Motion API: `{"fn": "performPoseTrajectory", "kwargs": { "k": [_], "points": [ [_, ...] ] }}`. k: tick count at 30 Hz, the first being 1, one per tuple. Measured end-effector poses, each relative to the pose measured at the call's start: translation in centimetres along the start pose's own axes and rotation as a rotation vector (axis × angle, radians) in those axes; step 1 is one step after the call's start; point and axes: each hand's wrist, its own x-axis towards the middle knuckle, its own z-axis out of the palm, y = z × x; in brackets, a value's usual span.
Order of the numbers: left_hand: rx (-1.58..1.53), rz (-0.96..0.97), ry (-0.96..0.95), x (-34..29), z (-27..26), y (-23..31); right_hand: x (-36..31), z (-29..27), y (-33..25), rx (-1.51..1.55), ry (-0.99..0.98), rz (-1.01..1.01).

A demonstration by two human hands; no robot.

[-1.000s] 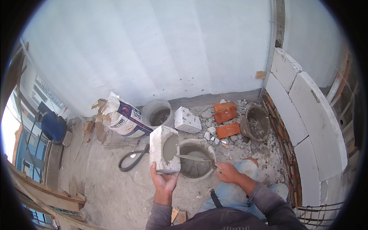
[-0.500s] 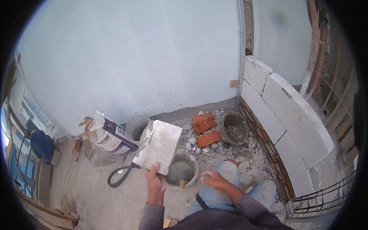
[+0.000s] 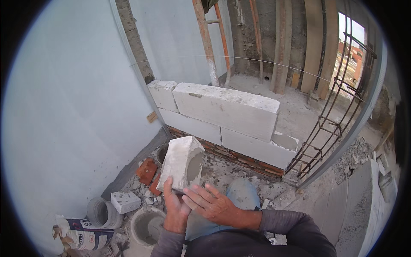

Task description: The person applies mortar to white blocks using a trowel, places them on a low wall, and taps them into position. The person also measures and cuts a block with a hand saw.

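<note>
As left hand (image 3: 176,213) clasped its lower end, block (image 3: 174,162) leaned lengthwise beyond that grip; right hand (image 3: 217,207) lay alongside, outstretched, empty.

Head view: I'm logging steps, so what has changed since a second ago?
The right hand has let go of the trowel and come beside the left hand. The view and the white block have swung right, toward the low wall. The left hand still holds the block; wall and orange bricks stayed put.
</note>
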Motion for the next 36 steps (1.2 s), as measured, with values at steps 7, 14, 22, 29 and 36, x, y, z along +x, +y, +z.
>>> {"fn": "performPoseTrajectory", "kwargs": {
  "k": [7,14,22,29,36],
  "points": [
    [0.001,-0.457,-0.039,0.9,7.4,-8.9,-3.4,-3.7,6.0,-0.537,-0.273,0.053],
    [0.199,-0.550,-0.082,-1.1,16.9,-13.1,-4.2,-14.2,10.0,-0.594,-0.369,0.181],
    [1.462,0.122,-0.846,4.6,22.1,-6.6,-4.7,-23.7,25.6,-0.251,-0.563,0.647],
    [1.942,1.037,-1.160,13.9,30.0,-12.6,-8.1,-23.5,32.3,-0.042,-0.446,0.692],
    [2.112,0.729,-1.391,17.1,34.4,-16.6,-11.6,-23.0,34.4,0.136,-0.349,0.806]
  ]
}}
